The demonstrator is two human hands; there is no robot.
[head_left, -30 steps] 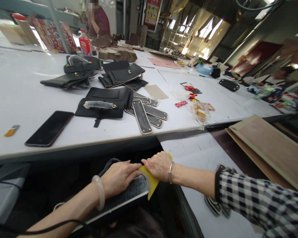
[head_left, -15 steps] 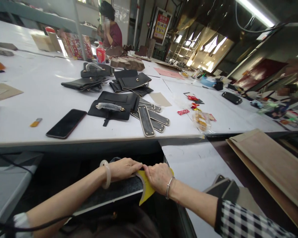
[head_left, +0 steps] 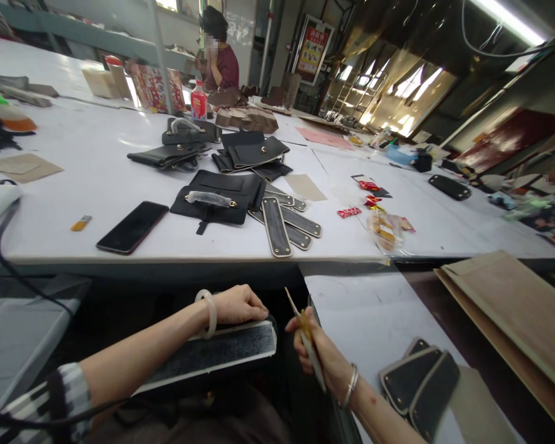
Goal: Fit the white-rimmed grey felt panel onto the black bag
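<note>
The left hand (head_left: 238, 304) lay flat, fingers together, pressing the far end of a dark felt-faced panel (head_left: 213, 353) held low in front of the tabletop (head_left: 65, 179) edge. Just beside it, clear of the panel, the right hand (head_left: 317, 357) pinched a yellow scraper (head_left: 305, 345) (seen nearly edge-on). A phone (head_left: 132, 227) lay above.
</note>
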